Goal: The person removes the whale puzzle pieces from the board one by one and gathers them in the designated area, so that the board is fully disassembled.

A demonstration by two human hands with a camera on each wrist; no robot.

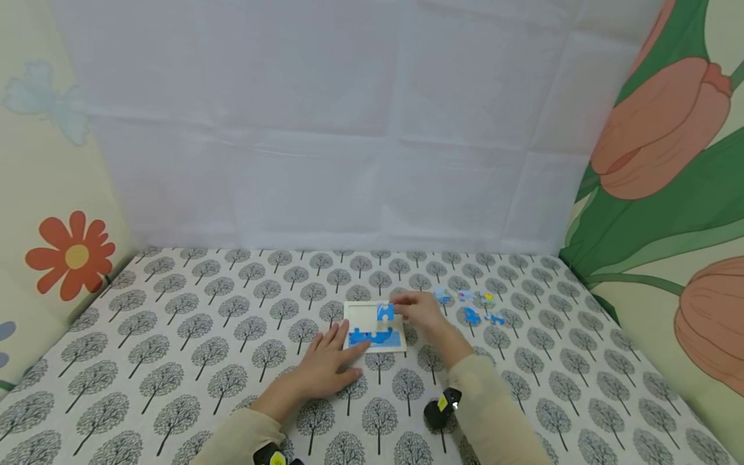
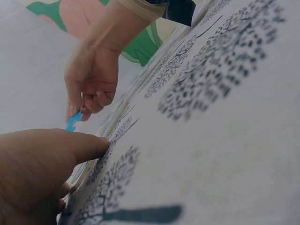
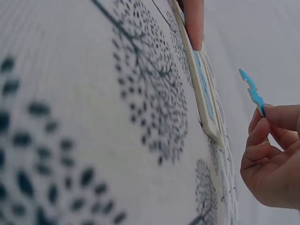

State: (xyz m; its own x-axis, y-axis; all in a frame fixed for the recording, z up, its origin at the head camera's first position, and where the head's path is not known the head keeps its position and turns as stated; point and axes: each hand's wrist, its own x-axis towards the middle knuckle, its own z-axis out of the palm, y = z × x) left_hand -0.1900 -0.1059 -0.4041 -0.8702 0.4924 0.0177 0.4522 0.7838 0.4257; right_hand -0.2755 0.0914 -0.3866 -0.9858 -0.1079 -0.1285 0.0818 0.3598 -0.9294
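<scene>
1. Right hand (image 1: 423, 314): narrow grip, pinching a blue piece (image 1: 384, 313) by its right edge.
2. The piece juts left from the grip, above the frame (image 1: 363, 316)'s far right part.
3. Left hand (image 1: 327, 367): fingers extended, touching the frame's left side.
4. Loose pieces (image 1: 472, 316) lie on the table (image 1: 232, 413), right of the right hand.

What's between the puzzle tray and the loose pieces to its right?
In the head view, the right hand, pinching a blue piece, shows between the puzzle tray and the loose pieces, with tree-print cloth around it.
</scene>
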